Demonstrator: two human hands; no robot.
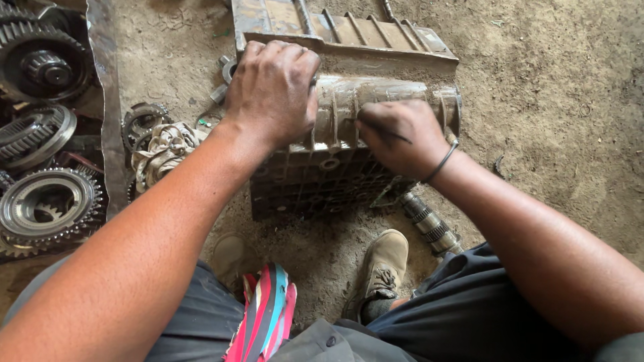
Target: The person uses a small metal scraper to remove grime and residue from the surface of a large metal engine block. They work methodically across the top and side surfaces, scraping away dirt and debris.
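Lying at the left edge of the dirt floor [557,80], several gears [47,204] sit on a dark sheet, with a rag [161,151] just beside them. Next, the left hand [274,90] presses palm-down, fingers curled, on the left end of a grimy metal housing [335,154] in the middle of the floor. Farther right, the right hand [399,137] is closed on a thin tool [392,132], touching the housing's ribbed top. A splined shaft [429,224] lies near the shoe [382,265].
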